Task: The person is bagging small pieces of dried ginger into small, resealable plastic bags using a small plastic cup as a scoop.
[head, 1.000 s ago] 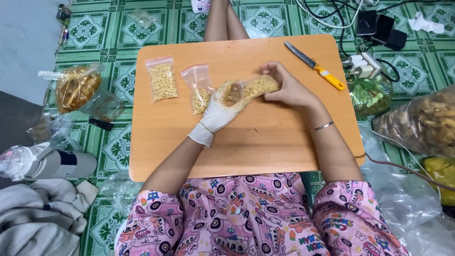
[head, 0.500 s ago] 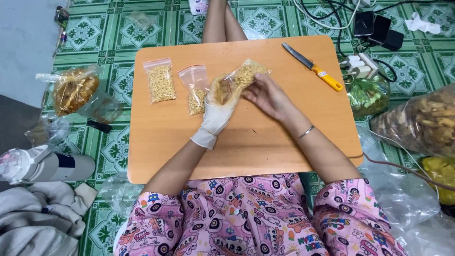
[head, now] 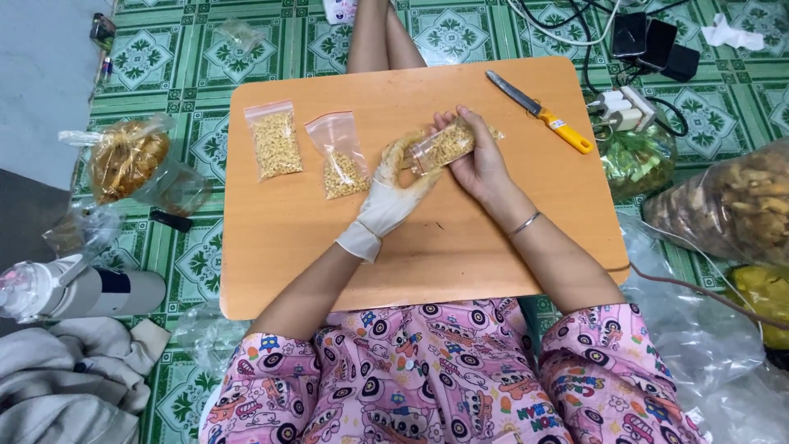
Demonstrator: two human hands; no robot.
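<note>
Both hands over the wooden board (head: 427, 255): right hand (head: 477, 160) gripping small clear bag of yellow bits (head: 444, 146), gloved left hand (head: 394, 193) pinching its near end, two filled bags (head: 275, 141) left of glove.

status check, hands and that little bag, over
Gloved left hand and bare right hand both gripping small clear bag of yellow bits, above table. Two filled bags lie left. Knife right, apart.

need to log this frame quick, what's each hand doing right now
Left hand, gloved: fingers curled at one end of the small bag.
Right hand, bare: closed around the same small bag, holding it above the table.
</note>
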